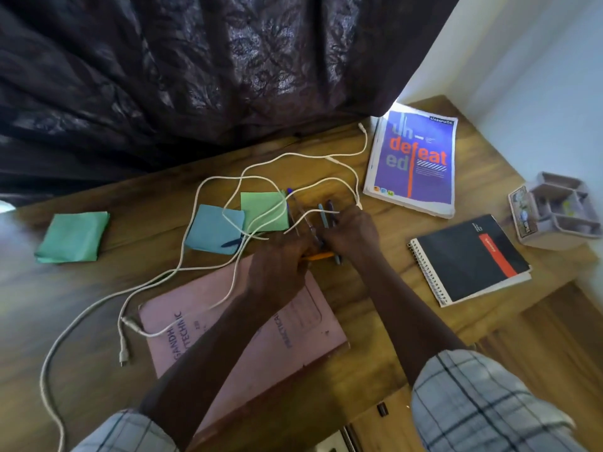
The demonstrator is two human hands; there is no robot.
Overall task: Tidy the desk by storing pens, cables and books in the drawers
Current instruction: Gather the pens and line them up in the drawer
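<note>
Centrally, the left hand [280, 269] and right hand [350, 234] meet over pens [324, 216] on the counter [375, 288]. Their fingers [346, 214] curl around them.

Dark curtain [195, 76], pale wall [538, 76], wooden desk [375, 305]

Three books [412, 161], three paper pads [73, 236], one tray [551, 238], at least five pens [323, 216]
</note>
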